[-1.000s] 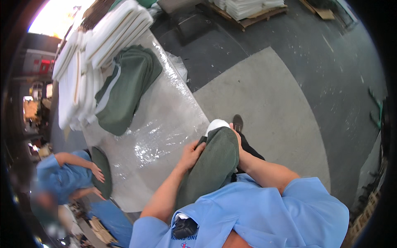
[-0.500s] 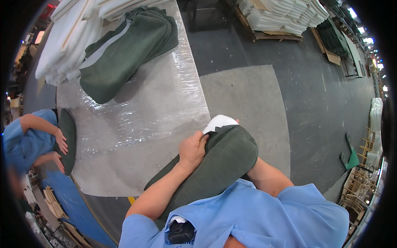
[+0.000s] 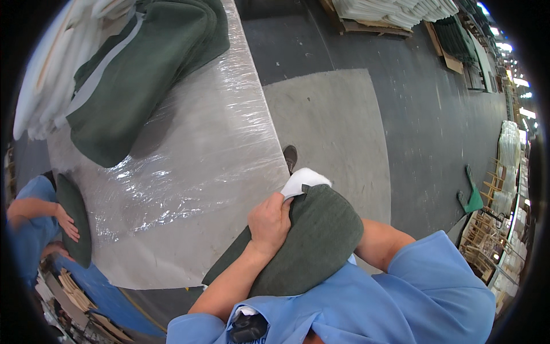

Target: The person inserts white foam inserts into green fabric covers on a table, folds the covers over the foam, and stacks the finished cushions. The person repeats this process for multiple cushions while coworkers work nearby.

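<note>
A dark green fabric cushion cover (image 3: 321, 243) lies against my front, beside the table's near corner. White padding (image 3: 305, 178) sticks out of its far end. My left hand (image 3: 269, 225) grips the edge of the cover where the padding comes out, its fingers closed on the fabric. Behind the cover, my right hand is out of sight; only the right forearm (image 3: 382, 243) shows at the cover's right side.
On the plastic-wrapped table (image 3: 189, 235) lie stacked green covers (image 3: 143, 74) and white padding sheets (image 3: 54, 74). At the left a co-worker's hands (image 3: 67, 222) press a green cushion (image 3: 75, 218). White stacks on a pallet (image 3: 372, 26) stand far off; a green object (image 3: 472, 198) is on the right.
The cover and padding in my hands have turned a little more upright and shifted slightly right. The whole view has moved, with the stacked covers now nearer the upper left.
</note>
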`<state>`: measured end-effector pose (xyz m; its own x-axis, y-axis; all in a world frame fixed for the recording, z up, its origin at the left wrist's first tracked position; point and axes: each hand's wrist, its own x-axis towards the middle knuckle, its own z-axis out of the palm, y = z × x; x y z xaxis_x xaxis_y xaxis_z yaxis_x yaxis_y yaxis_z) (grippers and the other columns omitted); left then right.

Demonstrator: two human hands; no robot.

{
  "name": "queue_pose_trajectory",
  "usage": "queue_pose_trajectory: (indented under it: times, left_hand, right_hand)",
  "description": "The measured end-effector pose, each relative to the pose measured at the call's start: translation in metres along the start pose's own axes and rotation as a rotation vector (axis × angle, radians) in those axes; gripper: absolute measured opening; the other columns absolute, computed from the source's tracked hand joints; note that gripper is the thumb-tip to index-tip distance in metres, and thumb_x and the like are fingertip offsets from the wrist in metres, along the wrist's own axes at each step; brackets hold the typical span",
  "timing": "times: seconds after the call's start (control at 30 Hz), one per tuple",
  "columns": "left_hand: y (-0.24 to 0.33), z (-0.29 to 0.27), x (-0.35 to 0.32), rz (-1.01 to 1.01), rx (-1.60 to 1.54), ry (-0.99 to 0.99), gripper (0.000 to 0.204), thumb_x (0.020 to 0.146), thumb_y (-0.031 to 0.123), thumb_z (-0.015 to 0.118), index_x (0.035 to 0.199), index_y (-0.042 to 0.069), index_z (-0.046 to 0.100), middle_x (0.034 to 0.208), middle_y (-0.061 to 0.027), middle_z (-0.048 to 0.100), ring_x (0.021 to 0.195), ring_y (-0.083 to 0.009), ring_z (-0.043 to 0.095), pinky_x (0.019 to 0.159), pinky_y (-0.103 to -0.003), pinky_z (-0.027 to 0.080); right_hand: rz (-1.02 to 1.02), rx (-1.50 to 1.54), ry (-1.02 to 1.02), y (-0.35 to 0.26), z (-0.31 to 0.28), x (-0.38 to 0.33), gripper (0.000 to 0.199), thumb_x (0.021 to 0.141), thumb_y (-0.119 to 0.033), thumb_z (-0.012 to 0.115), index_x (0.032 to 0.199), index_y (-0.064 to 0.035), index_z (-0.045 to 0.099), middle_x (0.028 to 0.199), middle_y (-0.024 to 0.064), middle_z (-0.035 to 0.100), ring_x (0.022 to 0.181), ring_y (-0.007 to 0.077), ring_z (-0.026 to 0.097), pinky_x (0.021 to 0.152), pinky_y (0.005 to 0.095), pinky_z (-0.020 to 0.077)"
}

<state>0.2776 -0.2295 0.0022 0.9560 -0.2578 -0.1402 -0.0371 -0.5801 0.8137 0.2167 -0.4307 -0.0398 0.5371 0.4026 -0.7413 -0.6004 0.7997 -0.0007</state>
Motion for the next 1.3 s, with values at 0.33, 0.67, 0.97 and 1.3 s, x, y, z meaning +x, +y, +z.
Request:
queue_pose_trajectory:
  times: [0.33,0.67,0.97,1.3]
  left_hand:
    - [-0.005,0.010,0.013,-0.091,0.007,-0.042,0.022,0.099,0.019,0.070,0.084,0.006,0.060,0.074,-0.0175,0.062,0.068,-0.0420,0.062,0.060,-0.050,0.046]
    - [-0.015,0.019,0.024,-0.191,-0.048,-0.130,0.027,0.109,0.022,0.060,0.093,0.001,0.063,0.072,-0.0192,0.057,0.062,-0.0300,0.053,0.062,-0.039,0.045]
    - [-0.038,-0.013,0.033,-0.431,-0.253,-0.444,0.023,0.111,0.019,0.058,0.106,-0.001,0.068,0.091,-0.0005,0.069,0.080,-0.0086,0.057,0.073,-0.027,0.048]
    - [-0.011,-0.011,0.041,-0.614,-0.534,-0.541,0.017,0.107,0.014,0.063,0.111,-0.001,0.071,0.098,0.0018,0.072,0.086,-0.0064,0.062,0.081,-0.024,0.051]
  right_hand:
    - [-0.027,-0.072,0.040,0.015,-0.019,0.028,0.071,0.102,-0.070,0.048,0.107,-0.0043,0.075,0.104,0.0197,0.075,0.100,0.0372,0.072,0.089,0.0497,0.0543]
    - [-0.534,-0.940,0.350,0.044,-0.027,0.080,0.070,0.105,-0.065,0.046,0.098,-0.0028,0.077,0.096,0.0209,0.075,0.096,0.0380,0.072,0.085,0.0493,0.0530]
    - [-0.583,-0.460,0.668,0.039,0.000,0.055,0.067,0.112,-0.055,0.039,0.092,-0.0002,0.071,0.087,0.0217,0.070,0.086,0.0378,0.067,0.082,0.0466,0.0502]
    - [-0.688,-0.636,0.689,0.027,0.007,0.055,0.051,0.112,-0.047,0.045,0.101,-0.0011,0.063,0.090,0.0236,0.068,0.087,0.0408,0.066,0.078,0.0479,0.0494]
